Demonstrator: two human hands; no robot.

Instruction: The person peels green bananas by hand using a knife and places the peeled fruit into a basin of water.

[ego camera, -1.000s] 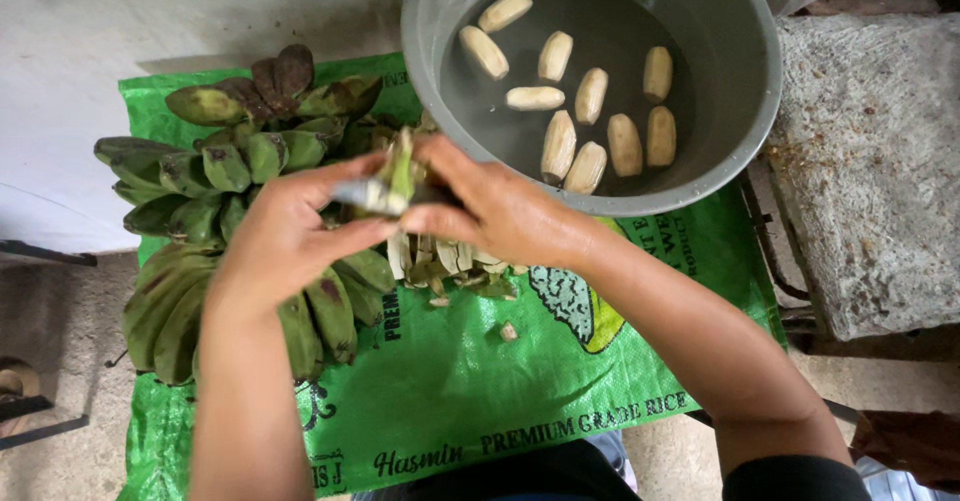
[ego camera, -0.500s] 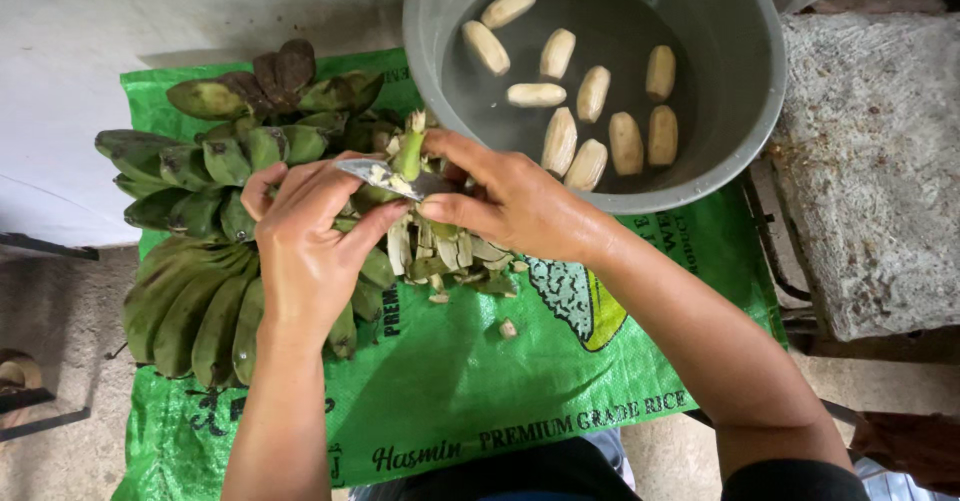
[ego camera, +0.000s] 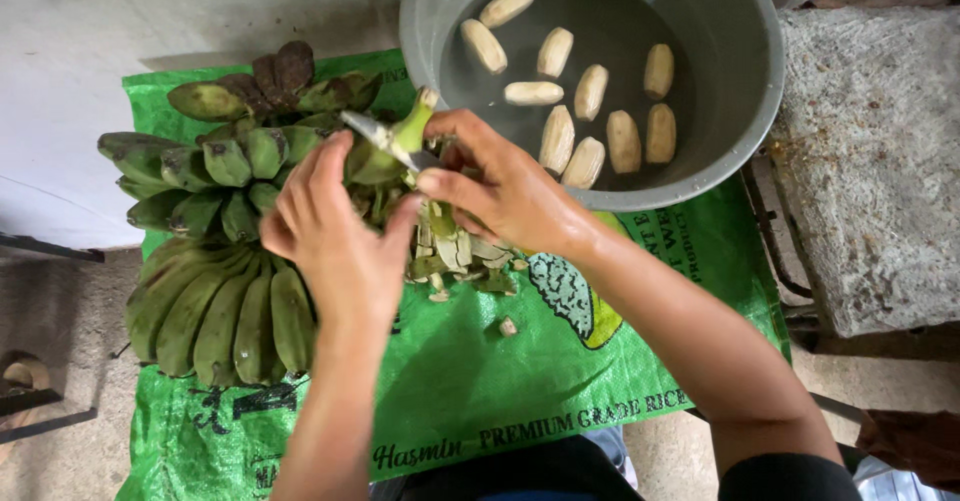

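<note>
My left hand (ego camera: 335, 231) grips a green banana (ego camera: 385, 156) that sticks up between both hands. My right hand (ego camera: 495, 186) holds a small knife (ego camera: 375, 133) whose blade lies across the banana near its stem end. Under the hands lies a heap of green peel strips (ego camera: 455, 256) on a green woven sack (ego camera: 480, 371). Bunches of unpeeled green bananas (ego camera: 215, 251) lie to the left on the sack.
A grey basin (ego camera: 735, 111) of water holds several peeled pale bananas (ego camera: 590, 96) at the upper right. A rough stone slab (ego camera: 870, 161) stands to the right. A white wall runs along the upper left, bare ground below it.
Both hands have shifted slightly up and right with the banana. The knife blade now lies across the banana's stem end, and the left hand has turned its grip.
</note>
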